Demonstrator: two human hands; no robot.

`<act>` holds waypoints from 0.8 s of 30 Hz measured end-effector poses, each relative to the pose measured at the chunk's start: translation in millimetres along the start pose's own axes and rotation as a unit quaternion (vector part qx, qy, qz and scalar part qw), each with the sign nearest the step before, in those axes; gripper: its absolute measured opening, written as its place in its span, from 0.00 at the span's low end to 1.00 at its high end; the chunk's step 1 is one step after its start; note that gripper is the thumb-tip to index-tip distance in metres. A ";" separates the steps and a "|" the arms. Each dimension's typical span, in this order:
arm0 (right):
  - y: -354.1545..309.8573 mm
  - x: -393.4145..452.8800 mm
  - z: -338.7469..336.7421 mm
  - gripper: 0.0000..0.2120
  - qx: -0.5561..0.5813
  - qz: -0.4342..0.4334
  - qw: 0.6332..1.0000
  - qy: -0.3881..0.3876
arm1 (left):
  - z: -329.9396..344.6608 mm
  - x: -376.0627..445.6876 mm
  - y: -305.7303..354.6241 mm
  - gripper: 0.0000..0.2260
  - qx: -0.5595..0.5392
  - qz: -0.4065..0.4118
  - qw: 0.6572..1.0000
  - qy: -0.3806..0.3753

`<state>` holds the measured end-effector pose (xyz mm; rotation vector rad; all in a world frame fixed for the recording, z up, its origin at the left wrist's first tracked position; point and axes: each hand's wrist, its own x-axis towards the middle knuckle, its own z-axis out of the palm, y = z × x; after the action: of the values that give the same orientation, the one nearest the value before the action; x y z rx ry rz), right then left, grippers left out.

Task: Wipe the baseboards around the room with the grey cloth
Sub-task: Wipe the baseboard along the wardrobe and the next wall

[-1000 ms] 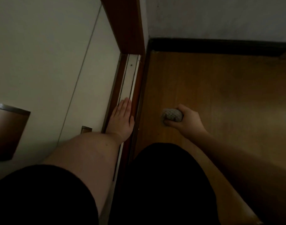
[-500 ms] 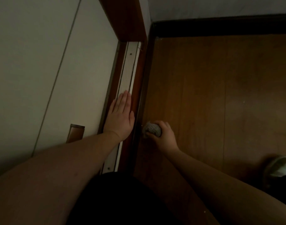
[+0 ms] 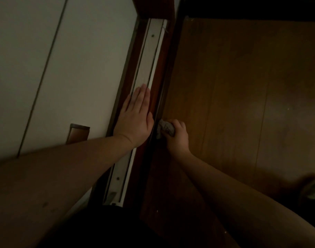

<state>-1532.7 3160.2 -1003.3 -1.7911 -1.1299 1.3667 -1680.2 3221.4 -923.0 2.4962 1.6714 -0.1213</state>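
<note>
My right hand grips the bunched grey cloth and holds it against the dark baseboard strip that runs along the left edge of the wooden floor. My left hand lies flat, fingers straight, on the white door track and its brown frame just left of the cloth. A second dark baseboard runs along the far wall at the top, meeting the first in the corner.
A pale sliding door panel with a recessed brown handle fills the left. Wooden floor spreads to the right. A light slipper shows at the right edge. My dark clothing fills the bottom.
My right hand has carried the cloth left from the open floor up against the baseboard strip. The view has tilted down. My left hand stays flat on the track.
</note>
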 end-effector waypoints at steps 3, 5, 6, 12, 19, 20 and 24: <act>-14.1 17.7 -2.4 0.18 0.010 -0.003 0.999 0.044 | 1.1 -1.4 -0.9 0.30 -0.001 0.000 1.000 0.001; -24.8 37.4 -8.5 0.19 0.013 -0.004 0.998 0.068 | 1.6 -1.0 -0.3 0.31 -0.003 0.000 1.000 0.002; -29.7 49.1 -12.6 0.19 0.008 -0.010 0.997 0.074 | 2.3 -0.7 -0.4 0.30 -0.005 0.000 1.000 0.002; -52.6 122.8 -41.5 0.18 -0.029 -0.059 0.994 0.083 | 8.5 -2.4 -2.9 0.29 -0.023 0.008 0.999 0.027; -88.8 198.3 -67.4 0.17 -0.118 -0.075 0.985 0.098 | 10.6 0.0 -3.8 0.29 -0.027 0.003 0.999 0.029; -92.2 205.8 -70.0 0.17 -0.126 -0.066 0.985 0.095 | 10.1 0.2 -3.8 0.29 -0.030 0.004 0.999 0.027; -93.7 214.7 -77.4 0.16 -0.135 -0.054 0.987 0.070 | 8.2 1.9 -6.2 0.29 -0.033 0.009 0.999 0.021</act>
<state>-1461.0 3396.2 -995.6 -1.9484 -1.3651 1.0467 -1685.1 3224.1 -931.7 2.4808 1.6412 -0.0113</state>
